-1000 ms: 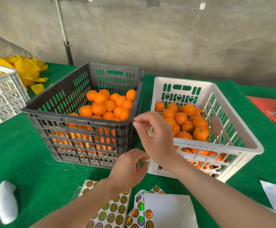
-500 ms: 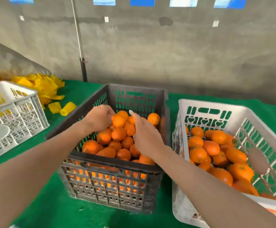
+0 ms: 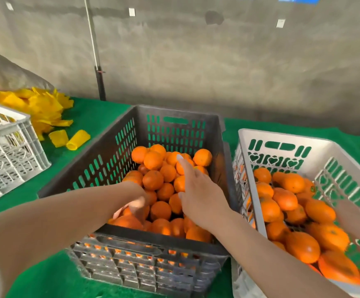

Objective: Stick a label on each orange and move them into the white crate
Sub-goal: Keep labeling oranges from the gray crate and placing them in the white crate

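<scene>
Far left, cut by the frame edge: pale lattice crate (image 3: 13, 130) on the green counter (image 3: 93, 112). Just behind it, a heap of yellow foam sleeves (image 3: 43, 108); two rolled sleeves (image 3: 78, 139) lying apart in front of the heap.

Centre: dark grey crate (image 3: 174, 111), heaped with oranges (image 3: 153, 179).

Left hand (image 3: 136, 206) low in the crate's near-left part, fingers bent down among the fruit and touching it. Blurred, so cannot tell whether gripping one.

Right hand (image 3: 200, 194) palm down over the heap, not gripping, index finger straight and pointing away. Something pale at the fingertip; label or nail, cannot tell.

Right, just beside the grey crate: white crate (image 3: 282, 137), holding a second heap of oranges (image 3: 286, 198). Dark marks on a few; too small to tell what.
</scene>
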Tool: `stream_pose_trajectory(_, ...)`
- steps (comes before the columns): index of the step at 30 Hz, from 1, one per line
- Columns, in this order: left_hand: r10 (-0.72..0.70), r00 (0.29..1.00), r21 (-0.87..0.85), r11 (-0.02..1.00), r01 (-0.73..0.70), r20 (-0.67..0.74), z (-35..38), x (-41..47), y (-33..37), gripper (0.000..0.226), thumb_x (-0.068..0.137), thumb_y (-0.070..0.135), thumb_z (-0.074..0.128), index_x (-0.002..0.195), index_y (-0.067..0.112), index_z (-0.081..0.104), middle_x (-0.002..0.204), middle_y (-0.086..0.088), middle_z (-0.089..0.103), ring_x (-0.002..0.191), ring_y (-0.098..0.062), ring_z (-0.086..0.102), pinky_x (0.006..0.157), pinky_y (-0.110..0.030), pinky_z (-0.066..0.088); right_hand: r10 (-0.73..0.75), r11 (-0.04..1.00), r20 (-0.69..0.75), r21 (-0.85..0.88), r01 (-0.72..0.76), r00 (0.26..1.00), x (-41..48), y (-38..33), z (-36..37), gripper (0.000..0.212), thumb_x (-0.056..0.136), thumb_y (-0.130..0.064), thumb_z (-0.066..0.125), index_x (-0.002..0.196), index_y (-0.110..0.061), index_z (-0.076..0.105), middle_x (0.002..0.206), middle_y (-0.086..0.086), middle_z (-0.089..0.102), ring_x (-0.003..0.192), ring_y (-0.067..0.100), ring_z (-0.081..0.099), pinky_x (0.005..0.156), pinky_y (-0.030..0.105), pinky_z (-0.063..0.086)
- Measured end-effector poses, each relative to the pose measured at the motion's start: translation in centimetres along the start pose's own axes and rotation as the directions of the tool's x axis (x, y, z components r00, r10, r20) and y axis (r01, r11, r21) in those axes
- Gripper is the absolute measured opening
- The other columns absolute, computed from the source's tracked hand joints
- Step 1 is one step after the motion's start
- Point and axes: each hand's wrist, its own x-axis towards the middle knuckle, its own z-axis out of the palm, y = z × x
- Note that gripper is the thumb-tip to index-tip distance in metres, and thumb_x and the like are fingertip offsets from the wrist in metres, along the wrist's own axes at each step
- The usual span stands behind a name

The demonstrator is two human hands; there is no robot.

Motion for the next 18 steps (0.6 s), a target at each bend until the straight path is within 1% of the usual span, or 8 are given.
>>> stream_pose_trajectory(2, 0.007, 1.000, -0.183, 0.983, -0.007, -0.006, -0.1, -0.4, 0.0, 0.071, 0.077, 0.040, 0.073, 0.139, 0.017, 0.046, 0.132, 0.002, 0.052, 0.113, -0.019, 0.058, 0.084, -0.026, 0.050, -0.007, 1.000, -0.027, 0.028, 0.008, 1.000, 0.0, -0.2, -0.2, 0.083, 0.093, -0.018, 0.053, 0.148, -0.034, -0.008, 0.126, 0.006, 0.048, 0.105, 0.027, 0.050, 0.070, 0.034, 0.040)
stream_pose_trajectory(4, 0.017, 0.978, -0.235, 0.971, 0.033, 0.206, -1.6, -1.2, 0.7, 0.081, 0.080, 0.039, 0.070, 0.147, 0.018, 0.030, 0.145, -0.006, 0.036, 0.112, -0.027, 0.060, 0.074, -0.028, 0.056, -0.011, 0.991, -0.098, 0.131, 0.024, 0.995, -0.2, -0.5, -0.7, 0.078, 0.093, -0.015, 0.052, 0.148, -0.037, 0.001, 0.127, 0.001, 0.049, 0.105, 0.021, 0.052, 0.073, 0.032, 0.044)
stream_pose_trajectory(6, 0.176, 0.950, -0.407, 0.912, -0.058, 0.259, -3.9, -2.2, 1.3, 0.068, 0.084, 0.035, 0.066, 0.142, 0.023, 0.033, 0.145, -0.009, 0.034, 0.106, -0.029, 0.062, 0.068, -0.028, 0.059, -0.017, 0.968, -0.221, 0.242, 0.072, 0.975, -0.3, -0.8, -1.4, 0.065, 0.092, -0.012, 0.051, 0.146, -0.031, 0.021, 0.131, -0.003, 0.049, 0.113, 0.015, 0.050, 0.087, 0.028, 0.043)
stream_pose_trajectory(7, 0.246, 0.950, -0.548, 0.830, -0.104, 0.192, -5.1, -2.8, 1.4, 0.056, 0.085, 0.030, 0.066, 0.135, 0.024, 0.041, 0.138, -0.006, 0.043, 0.103, -0.025, 0.063, 0.069, -0.029, 0.059, 0.010, 0.949, -0.299, 0.303, 0.085, 0.954, -0.4, -0.8, -1.7, 0.056, 0.092, -0.010, 0.051, 0.142, -0.026, 0.033, 0.129, -0.004, 0.050, 0.115, 0.012, 0.048, 0.092, 0.025, 0.041)
stream_pose_trajectory(9, 0.358, 0.934, -0.827, 0.528, -0.191, 0.013, -7.1, -5.1, 1.6, 0.040, 0.084, 0.014, 0.065, 0.120, 0.027, 0.053, 0.113, -0.005, 0.058, 0.090, -0.015, 0.064, 0.069, -0.028, 0.058, 0.136, 0.889, -0.403, 0.452, 0.068, 0.905, -0.7, -0.7, -2.7, 0.036, 0.091, -0.010, 0.053, 0.125, -0.022, 0.050, 0.118, -0.006, 0.055, 0.110, 0.009, 0.051, 0.094, 0.025, 0.044)
stream_pose_trajectory(12, 0.440, 0.877, -0.959, 0.106, -0.263, -0.192, -7.9, -8.0, 1.8, 0.050, 0.071, -0.001, 0.065, 0.115, 0.021, 0.057, 0.093, -0.014, 0.054, 0.080, -0.021, 0.058, 0.064, -0.030, 0.051, 0.313, 0.748, -0.367, 0.664, 0.010, 0.876, -1.2, -0.4, -4.5, 0.011, 0.090, -0.015, 0.060, 0.097, -0.023, 0.060, 0.097, -0.009, 0.062, 0.096, 0.005, 0.058, 0.080, 0.022, 0.048)
stream_pose_trajectory(15, 0.448, 0.843, -0.951, -0.072, -0.300, -0.299, -7.9, -10.5, 2.5, 0.055, 0.065, -0.006, 0.063, 0.113, 0.021, 0.060, 0.095, -0.017, 0.056, 0.079, -0.023, 0.062, 0.065, -0.031, 0.054, 0.345, 0.607, -0.258, 0.794, -0.005, 0.902, -2.1, -0.6, -6.3, 0.005, 0.088, -0.017, 0.064, 0.085, -0.021, 0.065, 0.088, -0.005, 0.066, 0.089, 0.008, 0.062, 0.082, 0.033, 0.053)
stream_pose_trajectory(18, 0.413, 0.848, -0.942, -0.187, -0.280, -0.334, -7.8, -12.5, 3.4, 0.065, 0.055, 0.003, 0.071, 0.117, 0.024, 0.063, 0.107, -0.012, 0.067, 0.089, -0.024, 0.068, 0.069, -0.034, 0.056, 0.290, 0.593, -0.191, 0.805, -0.019, 0.938, -3.3, -1.1, -7.8, 0.008, 0.088, -0.016, 0.063, 0.084, -0.020, 0.068, 0.092, -0.003, 0.069, 0.094, 0.013, 0.063, 0.089, 0.043, 0.053)
